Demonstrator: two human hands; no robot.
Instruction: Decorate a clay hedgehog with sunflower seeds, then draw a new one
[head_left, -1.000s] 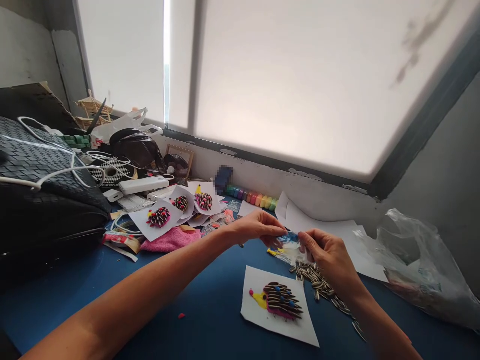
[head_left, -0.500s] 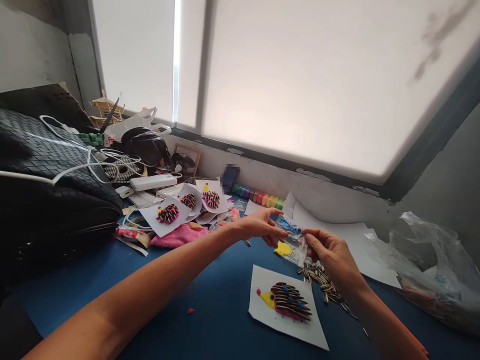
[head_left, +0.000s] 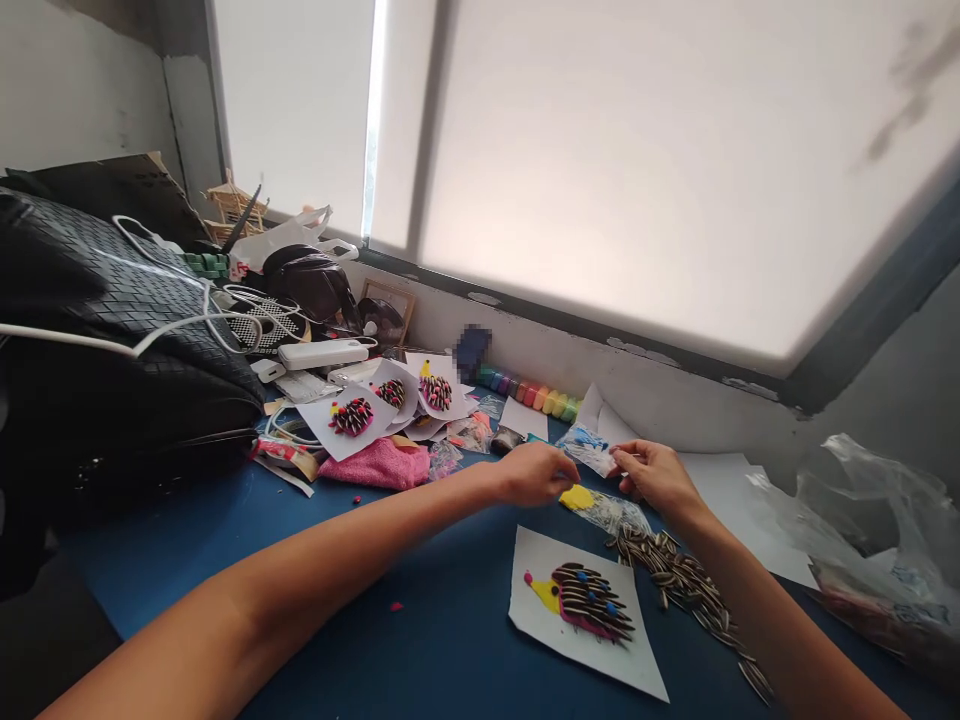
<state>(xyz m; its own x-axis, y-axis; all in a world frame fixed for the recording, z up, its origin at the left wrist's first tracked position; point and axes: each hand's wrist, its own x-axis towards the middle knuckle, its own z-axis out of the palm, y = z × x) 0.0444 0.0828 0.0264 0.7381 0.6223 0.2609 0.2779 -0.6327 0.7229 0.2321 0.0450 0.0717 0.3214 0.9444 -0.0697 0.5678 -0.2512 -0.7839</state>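
Head view, and the right hand [head_left: 658, 477] has its grip pinched on the edge of the clear bag of blue pieces [head_left: 586, 446], just beyond the yellow-filled bag [head_left: 580, 498] on the bench [head_left: 435, 610]; here's the left hand [head_left: 537, 474], near that yellow, its grip impossible to call! Closer in, the hedgehog card [head_left: 589, 605] lies beside the sunflower seeds [head_left: 679, 575]

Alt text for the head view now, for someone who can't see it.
The right hand pinches a clear bag with blue contents; the left hand is by a second bag with yellow contents. Nearer, a white sheet bears a seed-covered hedgehog beside loose striped seeds on a blue table.
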